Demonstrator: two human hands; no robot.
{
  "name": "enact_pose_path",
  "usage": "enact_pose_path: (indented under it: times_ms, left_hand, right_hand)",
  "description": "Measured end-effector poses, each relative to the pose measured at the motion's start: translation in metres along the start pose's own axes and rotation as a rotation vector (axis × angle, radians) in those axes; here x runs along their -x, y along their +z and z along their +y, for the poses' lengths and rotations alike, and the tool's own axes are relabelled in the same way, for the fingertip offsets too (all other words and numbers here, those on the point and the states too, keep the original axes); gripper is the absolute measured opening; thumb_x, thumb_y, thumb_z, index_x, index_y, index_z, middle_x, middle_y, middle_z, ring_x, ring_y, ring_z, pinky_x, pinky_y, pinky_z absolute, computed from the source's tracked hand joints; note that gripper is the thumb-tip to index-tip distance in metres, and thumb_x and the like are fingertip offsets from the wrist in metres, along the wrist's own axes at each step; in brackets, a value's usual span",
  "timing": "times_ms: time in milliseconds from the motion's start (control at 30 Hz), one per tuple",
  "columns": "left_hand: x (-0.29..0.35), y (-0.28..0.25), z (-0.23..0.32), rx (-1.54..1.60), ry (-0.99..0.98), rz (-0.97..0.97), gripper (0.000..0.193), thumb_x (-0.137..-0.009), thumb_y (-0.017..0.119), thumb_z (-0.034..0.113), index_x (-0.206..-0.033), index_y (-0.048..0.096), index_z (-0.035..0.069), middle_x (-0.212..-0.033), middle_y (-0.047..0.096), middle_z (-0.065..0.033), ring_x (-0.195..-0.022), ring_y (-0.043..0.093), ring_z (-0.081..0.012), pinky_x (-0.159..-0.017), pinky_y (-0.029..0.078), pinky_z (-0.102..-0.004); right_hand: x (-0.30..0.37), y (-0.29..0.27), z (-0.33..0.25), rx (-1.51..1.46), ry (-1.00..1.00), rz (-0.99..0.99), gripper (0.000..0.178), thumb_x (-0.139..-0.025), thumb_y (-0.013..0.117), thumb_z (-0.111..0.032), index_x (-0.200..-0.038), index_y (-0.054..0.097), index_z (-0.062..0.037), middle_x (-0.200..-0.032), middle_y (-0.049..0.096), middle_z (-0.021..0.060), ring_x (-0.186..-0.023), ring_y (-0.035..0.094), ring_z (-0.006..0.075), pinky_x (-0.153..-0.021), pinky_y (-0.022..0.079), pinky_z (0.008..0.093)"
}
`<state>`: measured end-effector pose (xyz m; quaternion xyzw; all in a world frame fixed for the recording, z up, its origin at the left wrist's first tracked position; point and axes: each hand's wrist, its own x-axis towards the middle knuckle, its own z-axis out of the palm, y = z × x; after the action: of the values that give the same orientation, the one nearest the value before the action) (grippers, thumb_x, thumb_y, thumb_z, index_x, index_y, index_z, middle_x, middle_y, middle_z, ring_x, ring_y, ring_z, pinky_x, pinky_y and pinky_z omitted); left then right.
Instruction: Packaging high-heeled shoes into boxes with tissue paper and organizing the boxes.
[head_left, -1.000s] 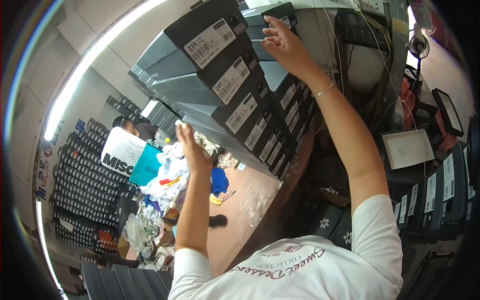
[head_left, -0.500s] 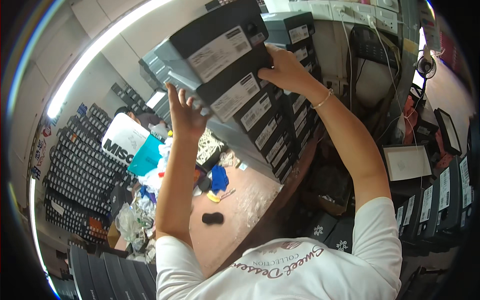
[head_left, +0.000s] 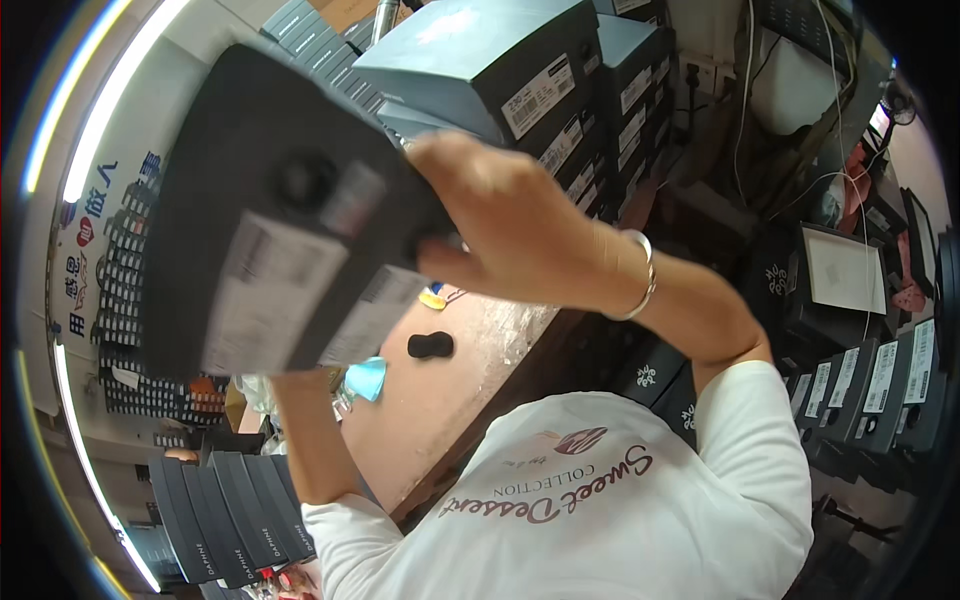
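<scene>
Two dark grey shoeboxes (head_left: 240, 150) with white labels are tilted together in the air at the left, blurred by motion. My right hand (head_left: 510, 215) grips them at their right edge, thumb at a dark round hole and fingers over the far side. From below, my left forearm (head_left: 315, 440) reaches up to the boxes' lower edge. The left hand itself is hidden behind them. Just beyond my right hand stands a stack of similar shoeboxes (head_left: 490, 65), its top box grey-blue on the lid.
A pinkish worktable (head_left: 450, 390) holds a black oval object (head_left: 430, 345) and a light blue piece (head_left: 366, 378). Dark boxes stand in rows at lower left (head_left: 235, 510) and right (head_left: 880, 390). An open white-lined box (head_left: 843, 268) and hanging cables are at right.
The two shoeboxes have come off the top of the stack and swung left and nearer, tilting. My right hand moved with them; the left hand went out of sight behind them.
</scene>
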<state>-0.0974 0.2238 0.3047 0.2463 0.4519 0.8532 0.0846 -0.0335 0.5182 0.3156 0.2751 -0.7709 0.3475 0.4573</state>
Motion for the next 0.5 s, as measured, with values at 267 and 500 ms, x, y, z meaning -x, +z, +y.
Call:
enact_pose_path:
  times_ms: [267, 500]
  left_hand:
    - [0.140, -0.140, -0.172, 0.004, -0.422, 0.541, 0.040, -0.096, 0.042, 0.026, -0.125, 0.046, 0.000, -0.118, 0.055, -0.0125, -0.100, 0.058, -0.0240, -0.083, 0.051, -0.0348]
    - [0.122, -0.182, -0.304, 0.156, -0.582, 0.554, 0.041, -0.096, 0.043, 0.026, -0.127, 0.044, 0.000, -0.118, 0.055, -0.0122, -0.100, 0.058, -0.0231, -0.083, 0.051, -0.0340]
  right_hand:
    - [0.215, 0.075, 0.018, -0.138, 0.360, -0.258, 0.065, -0.065, 0.071, -0.006, -0.122, 0.041, 0.0014, -0.114, 0.051, 0.0215, -0.105, 0.055, 0.0366, -0.086, 0.048, 0.0392]
    - [0.335, 0.145, 0.089, -0.093, 0.581, -0.578, 0.056, -0.074, 0.056, 0.003, -0.128, 0.042, -0.0011, -0.124, 0.050, 0.0165, -0.117, 0.048, 0.0321, -0.096, 0.043, 0.0384]
